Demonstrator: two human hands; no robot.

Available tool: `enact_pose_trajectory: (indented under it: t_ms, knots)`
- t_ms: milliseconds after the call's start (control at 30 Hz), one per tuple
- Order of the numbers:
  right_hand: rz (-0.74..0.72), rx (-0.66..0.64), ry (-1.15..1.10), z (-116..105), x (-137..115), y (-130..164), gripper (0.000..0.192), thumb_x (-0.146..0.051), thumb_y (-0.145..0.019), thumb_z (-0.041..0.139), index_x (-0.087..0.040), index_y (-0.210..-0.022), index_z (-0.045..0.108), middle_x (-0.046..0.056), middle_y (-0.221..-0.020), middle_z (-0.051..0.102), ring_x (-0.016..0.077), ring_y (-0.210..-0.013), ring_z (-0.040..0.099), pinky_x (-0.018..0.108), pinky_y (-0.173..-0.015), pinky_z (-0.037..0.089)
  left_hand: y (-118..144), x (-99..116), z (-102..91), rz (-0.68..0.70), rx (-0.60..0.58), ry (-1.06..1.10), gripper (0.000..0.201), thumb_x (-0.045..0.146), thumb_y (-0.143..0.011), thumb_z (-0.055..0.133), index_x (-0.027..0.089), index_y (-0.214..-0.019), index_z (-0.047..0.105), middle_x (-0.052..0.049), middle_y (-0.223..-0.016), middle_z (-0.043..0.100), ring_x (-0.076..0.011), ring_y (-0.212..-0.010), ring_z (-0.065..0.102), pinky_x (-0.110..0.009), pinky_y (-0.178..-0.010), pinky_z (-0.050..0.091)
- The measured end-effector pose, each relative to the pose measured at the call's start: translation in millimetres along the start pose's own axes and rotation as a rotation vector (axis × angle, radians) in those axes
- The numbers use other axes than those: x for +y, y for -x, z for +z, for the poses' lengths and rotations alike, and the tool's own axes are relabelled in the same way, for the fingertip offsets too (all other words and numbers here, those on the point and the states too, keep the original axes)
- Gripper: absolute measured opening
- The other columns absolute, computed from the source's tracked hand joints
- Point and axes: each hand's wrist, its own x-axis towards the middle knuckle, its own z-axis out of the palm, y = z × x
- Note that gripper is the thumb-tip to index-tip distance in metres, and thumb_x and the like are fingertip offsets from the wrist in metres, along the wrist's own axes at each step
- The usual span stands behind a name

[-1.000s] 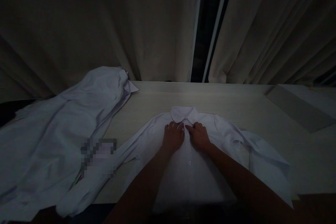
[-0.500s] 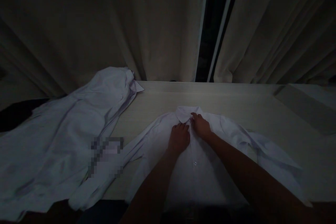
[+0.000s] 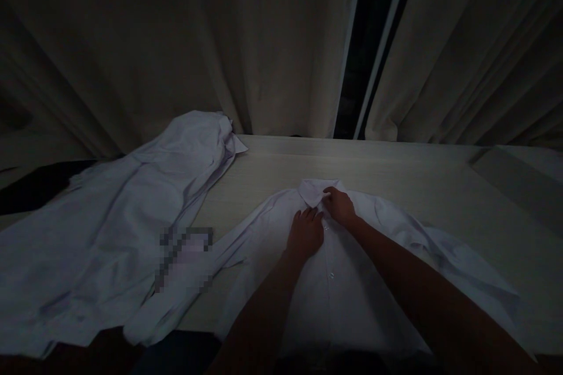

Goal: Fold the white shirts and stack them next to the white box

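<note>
A white button-up shirt (image 3: 308, 299) lies front up, its collar (image 3: 311, 192) toward the far side and its sleeves out to both sides. My right hand (image 3: 339, 205) pinches the collar's front edge at the neck opening. Just below the collar, my left hand (image 3: 305, 234) rests on the shirt front beside the button placket, fingers somewhat spread and flat on the cloth. Buttons (image 3: 331, 275) run down the middle. Both forearms cover part of the shirt front, and its lower end is in shadow.
Piled white garments (image 3: 109, 217) spread over the left side of the pale tabletop (image 3: 272, 164). A blurred-out item (image 3: 187, 255) lies between them and the shirt sleeve. A dark item (image 3: 44, 184) sits far left. Curtains (image 3: 281, 58) hang behind; a pale box-like shape (image 3: 519, 181) stands at right.
The view has turned slightly left, so everything sits a little farther right. My left fingers have spread a bit on the cloth; my right hand stays at the collar.
</note>
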Motion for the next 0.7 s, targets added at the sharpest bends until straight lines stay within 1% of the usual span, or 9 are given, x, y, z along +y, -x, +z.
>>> enact_pose_trajectory:
  t_ms: [100,200,300,400,500,533,567,633,700]
  knots:
    - [-0.061,0.035,-0.007,6.6,2.5,38.0,0.035,-0.026,-0.099,0.035,-0.017,-0.127,0.054,0.010,-0.122,0.062,0.0181,-0.110,0.057,0.028,-0.094,0.040,-0.5,-0.3,0.3,-0.039,0.012,-0.011,0.043,0.028,-0.093,0.038,0.019,-0.133,0.049,-0.013,-0.134,0.055,-0.0268,-0.132,0.039,-0.054,-0.112,0.022]
    - [-0.153,0.083,0.041,19.4,7.2,70.6,0.038,-0.026,-0.099,0.035,-0.017,-0.132,0.052,0.013,-0.137,0.052,0.0225,-0.129,0.042,0.040,-0.108,0.027,-1.4,-0.2,2.9,-0.052,0.002,-0.031,0.041,0.030,-0.093,0.038,0.020,-0.131,0.050,-0.012,-0.134,0.054,-0.0270,-0.135,0.035,-0.055,-0.113,0.019]
    - [-0.151,0.138,0.108,29.5,11.7,83.2,0.043,-0.032,-0.100,0.030,-0.021,-0.139,0.045,0.012,-0.147,0.041,0.0257,-0.137,0.030,0.051,-0.111,0.018,-1.3,1.2,4.7,-0.044,-0.011,-0.028,0.041,0.031,-0.093,0.037,0.022,-0.131,0.050,-0.010,-0.136,0.054,-0.0250,-0.136,0.035,-0.052,-0.113,0.021]
    - [-0.133,0.141,0.125,33.4,14.4,82.0,0.044,-0.035,-0.100,0.030,-0.024,-0.141,0.043,0.010,-0.148,0.040,0.0257,-0.138,0.029,0.050,-0.112,0.016,2.4,-4.0,-2.8,-0.039,-0.028,-0.025,0.038,0.031,-0.093,0.038,0.023,-0.126,0.055,-0.008,-0.134,0.056,-0.0228,-0.133,0.039,-0.046,-0.113,0.026]
    - [-0.131,0.144,0.115,36.3,14.3,80.2,0.044,-0.035,-0.100,0.030,-0.025,-0.141,0.043,0.009,-0.149,0.040,0.0261,-0.138,0.030,0.051,-0.112,0.016,9.0,-29.6,-25.0,-0.075,-0.032,-0.044,0.037,0.031,-0.092,0.039,0.022,-0.123,0.057,-0.007,-0.137,0.054,-0.0225,-0.134,0.038,-0.042,-0.114,0.024]
    - [-0.131,0.151,0.107,37.3,13.8,80.3,0.044,-0.035,-0.100,0.030,-0.025,-0.141,0.043,0.009,-0.149,0.040,0.0265,-0.138,0.030,0.051,-0.111,0.016,11.0,-43.2,-34.6,-0.119,-0.028,-0.059,0.039,0.032,-0.092,0.039,0.021,-0.126,0.055,-0.008,-0.139,0.052,-0.0233,-0.135,0.036,-0.042,-0.114,0.024]
    - [-0.131,0.161,0.094,38.0,13.5,80.3,0.044,-0.035,-0.099,0.031,-0.024,-0.141,0.044,0.009,-0.149,0.040,0.0269,-0.138,0.030,0.052,-0.111,0.016,12.5,-58.4,-44.3,-0.209,-0.024,-0.085,0.043,0.034,-0.092,0.039,0.021,-0.131,0.051,-0.009,-0.141,0.049,-0.0238,-0.136,0.035,-0.042,-0.113,0.025]
    - [-0.156,0.160,0.044,36.1,15.2,79.2,0.043,-0.035,-0.099,0.034,-0.023,-0.138,0.048,0.010,-0.147,0.043,0.0265,-0.136,0.033,0.050,-0.111,0.019,12.4,-89.8,-61.2,-0.360,-0.025,-0.117,0.054,0.040,-0.090,0.042,0.013,-0.137,0.043,-0.019,-0.138,0.050,-0.0302,-0.130,0.042,-0.047,-0.106,0.034]
    - [-0.204,0.123,-0.042,26.8,24.3,74.3,0.041,-0.035,-0.098,0.035,-0.021,-0.132,0.054,0.009,-0.140,0.051,0.0229,-0.131,0.042,0.042,-0.110,0.026,7.2,-116.6,-71.2,-0.449,-0.054,-0.121,0.064,0.045,-0.086,0.047,0.008,-0.137,0.041,-0.023,-0.127,0.056,-0.0335,-0.119,0.052,-0.047,-0.094,0.043]
